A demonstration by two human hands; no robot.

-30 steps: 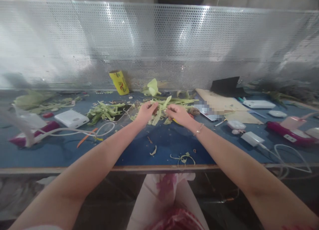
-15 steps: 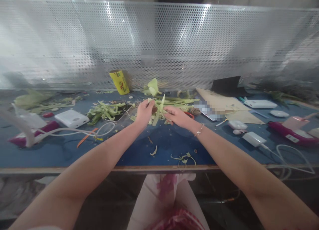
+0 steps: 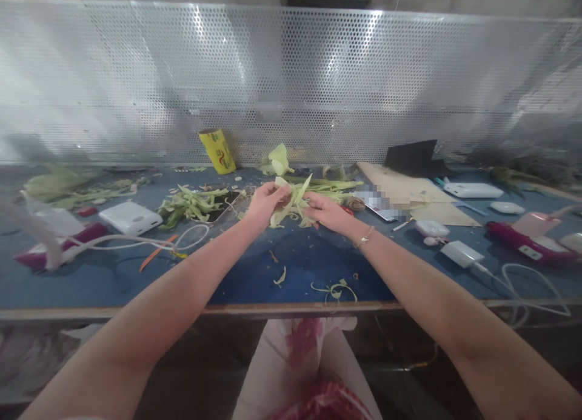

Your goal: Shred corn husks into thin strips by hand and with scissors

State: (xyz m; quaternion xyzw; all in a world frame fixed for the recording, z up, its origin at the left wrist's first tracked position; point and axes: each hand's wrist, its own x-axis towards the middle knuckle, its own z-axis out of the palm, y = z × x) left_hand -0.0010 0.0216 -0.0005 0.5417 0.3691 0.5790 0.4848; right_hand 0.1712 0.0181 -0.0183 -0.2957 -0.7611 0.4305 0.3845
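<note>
My left hand is closed, thumb and fingers pinching a bunch of pale green leafy strips that look like husk. From the other side my right hand holds the same strips, its fingers curled in against them; the fingertips are partly hidden. One strip points up between the hands. Behind them long green stalks lie on the blue table, with a brown roll by my right hand. A pile of green strips rests left of my left hand, partly over a dark flat object.
A perforated metal screen stands along the back, with a yellow roll leaning near it. White devices, cables and an orange strip lie left. At right are a phone, cardboard and a white charger.
The strips between my hands have shifted and fanned out, and the upright one has swung to the right. My left hand has turned slightly; my right hand has moved a little to the right.
</note>
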